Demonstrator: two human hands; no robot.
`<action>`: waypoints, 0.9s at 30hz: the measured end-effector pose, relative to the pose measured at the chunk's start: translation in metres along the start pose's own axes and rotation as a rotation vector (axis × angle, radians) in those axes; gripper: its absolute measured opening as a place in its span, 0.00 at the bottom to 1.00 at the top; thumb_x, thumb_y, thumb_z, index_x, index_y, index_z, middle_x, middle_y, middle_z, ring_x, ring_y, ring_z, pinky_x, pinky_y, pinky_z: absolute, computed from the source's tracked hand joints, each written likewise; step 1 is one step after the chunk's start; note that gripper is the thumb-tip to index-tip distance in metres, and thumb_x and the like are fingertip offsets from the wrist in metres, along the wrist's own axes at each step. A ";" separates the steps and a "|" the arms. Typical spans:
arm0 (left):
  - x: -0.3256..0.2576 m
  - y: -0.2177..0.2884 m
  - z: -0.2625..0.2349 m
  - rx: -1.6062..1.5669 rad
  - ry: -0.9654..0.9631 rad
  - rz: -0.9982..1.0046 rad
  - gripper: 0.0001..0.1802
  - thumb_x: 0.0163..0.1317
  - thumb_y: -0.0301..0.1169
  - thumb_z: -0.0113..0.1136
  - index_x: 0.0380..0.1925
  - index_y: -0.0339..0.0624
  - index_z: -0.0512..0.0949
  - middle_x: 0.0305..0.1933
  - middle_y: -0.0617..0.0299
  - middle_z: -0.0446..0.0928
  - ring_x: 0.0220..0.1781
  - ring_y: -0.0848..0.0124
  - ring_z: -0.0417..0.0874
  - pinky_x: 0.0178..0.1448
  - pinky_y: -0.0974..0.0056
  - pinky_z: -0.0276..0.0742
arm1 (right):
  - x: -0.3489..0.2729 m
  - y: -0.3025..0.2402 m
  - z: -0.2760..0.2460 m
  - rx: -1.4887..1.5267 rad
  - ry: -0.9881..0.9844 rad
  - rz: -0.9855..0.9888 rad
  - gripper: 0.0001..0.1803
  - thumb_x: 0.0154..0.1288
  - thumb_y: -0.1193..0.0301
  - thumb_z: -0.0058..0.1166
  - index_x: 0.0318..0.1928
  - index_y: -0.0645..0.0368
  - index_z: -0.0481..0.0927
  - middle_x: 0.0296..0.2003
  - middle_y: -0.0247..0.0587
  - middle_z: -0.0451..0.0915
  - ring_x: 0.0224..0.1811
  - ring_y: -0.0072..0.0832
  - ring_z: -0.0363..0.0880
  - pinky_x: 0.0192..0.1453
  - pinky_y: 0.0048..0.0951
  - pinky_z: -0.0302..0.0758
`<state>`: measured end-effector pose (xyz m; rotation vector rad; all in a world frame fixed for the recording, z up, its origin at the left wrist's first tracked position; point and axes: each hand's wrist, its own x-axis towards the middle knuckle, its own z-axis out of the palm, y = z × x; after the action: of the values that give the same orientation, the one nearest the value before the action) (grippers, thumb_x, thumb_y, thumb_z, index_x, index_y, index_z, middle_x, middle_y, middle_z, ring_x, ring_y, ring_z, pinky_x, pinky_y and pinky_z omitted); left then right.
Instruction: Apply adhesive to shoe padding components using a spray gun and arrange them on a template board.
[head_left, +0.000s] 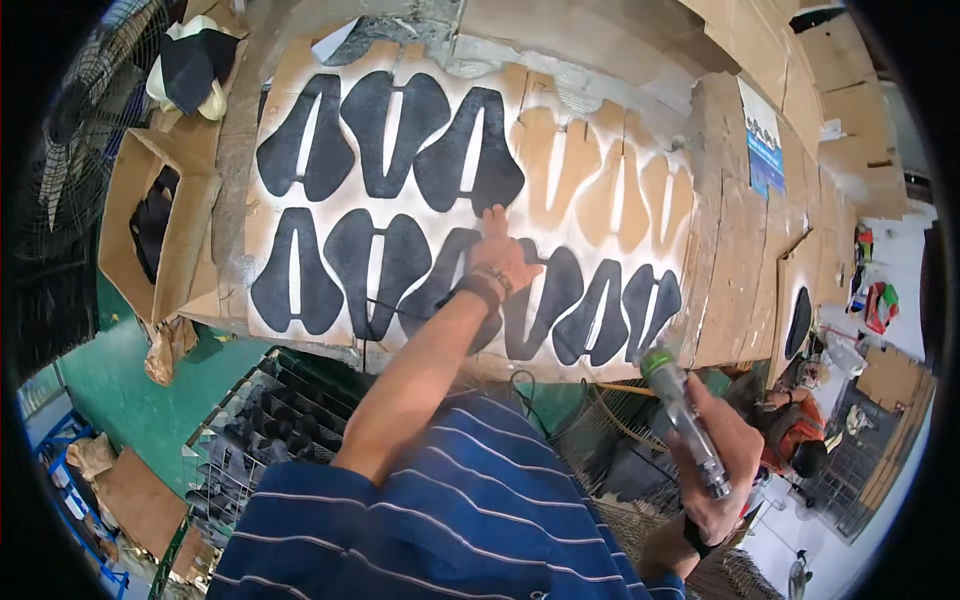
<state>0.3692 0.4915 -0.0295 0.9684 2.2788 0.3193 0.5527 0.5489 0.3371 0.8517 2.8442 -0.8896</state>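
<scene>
Black U-shaped pieces with a slot lie in two rows on a cardboard sheet (257,222) coated white between them. My left hand (500,258) reaches over the sheet, thumb apart, its fingertips on the lower edge of an upper-row black piece (490,180). My hand and forearm partly cover pieces in the lower row. At the upper right, several bare brown outlines (560,165) of the same shape show in the white coating. My right hand (722,455) is wrapped round a metal spray gun (690,425) with a green ring, held in front of the table's near edge.
An open cardboard box (190,240) with a black item stands left, near a wire-guarded fan (85,110). Below the table is a wire rack (270,420) with dark pieces. A dark hose or cord (525,385) hangs at the near edge. Another person (795,430) is at the right.
</scene>
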 end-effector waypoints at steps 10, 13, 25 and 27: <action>-0.125 -0.043 -0.059 -0.143 -0.164 0.084 0.29 0.64 0.57 0.62 0.28 0.38 0.84 0.32 0.43 0.84 0.38 0.43 0.86 0.43 0.45 0.80 | 0.007 -0.007 0.009 0.042 -0.061 0.008 0.32 0.47 0.76 0.67 0.57 0.69 0.83 0.36 0.52 0.86 0.35 0.41 0.87 0.44 0.31 0.77; -0.159 -0.077 -0.054 -0.086 -0.203 -0.029 0.30 0.67 0.58 0.58 0.26 0.40 0.85 0.31 0.43 0.84 0.38 0.44 0.86 0.42 0.45 0.80 | 0.011 -0.006 0.016 0.061 0.069 0.048 0.30 0.54 0.69 0.72 0.57 0.69 0.83 0.40 0.54 0.87 0.41 0.38 0.88 0.50 0.32 0.79; -0.224 -0.224 0.110 -0.511 -0.371 -0.381 0.53 0.64 0.79 0.37 0.24 0.34 0.82 0.22 0.49 0.81 0.32 0.52 0.84 0.45 0.50 0.76 | 0.003 -0.007 0.005 0.100 -0.004 0.053 0.32 0.48 0.72 0.72 0.56 0.70 0.83 0.39 0.53 0.87 0.39 0.38 0.87 0.49 0.32 0.79; -0.230 -0.222 0.124 -0.637 -0.197 -0.315 0.51 0.64 0.76 0.47 0.16 0.28 0.74 0.13 0.55 0.66 0.22 0.63 0.69 0.31 0.51 0.62 | 0.003 -0.003 0.007 0.090 -0.052 0.039 0.32 0.45 0.75 0.70 0.56 0.69 0.84 0.38 0.52 0.86 0.37 0.39 0.86 0.47 0.32 0.78</action>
<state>0.4457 0.1690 -0.1172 0.2963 1.9146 0.7177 0.5475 0.5446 0.3326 0.8758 2.7524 -1.0259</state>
